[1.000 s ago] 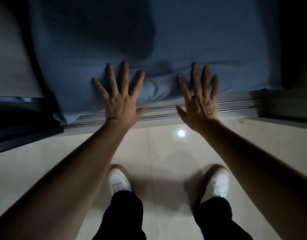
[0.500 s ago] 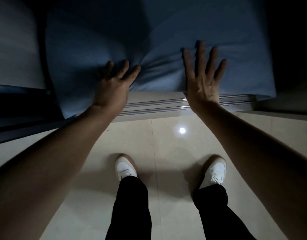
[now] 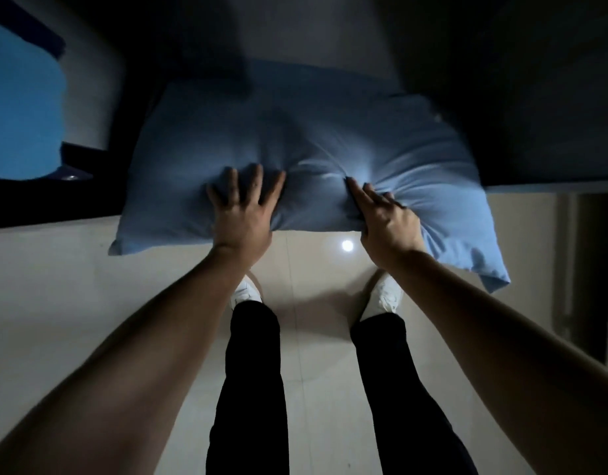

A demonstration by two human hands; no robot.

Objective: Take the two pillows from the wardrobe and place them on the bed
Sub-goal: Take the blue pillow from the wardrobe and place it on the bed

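With fingers (image 3: 258,181) dug in, pillow (image 3: 295,142) beneath.

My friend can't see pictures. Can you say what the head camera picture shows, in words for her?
Two bare hands grip the near edge of a big blue pillow, the left hand with fingers spread on top, the right hand bunching the fabric. Below them are pale floor tiles, black trousers and white shoes; the room is dim.

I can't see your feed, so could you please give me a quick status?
Left hand and right hand both gripping soft blue fabric pillow. Pillow lifted over glossy beige tiled floor. Nothing blocking.
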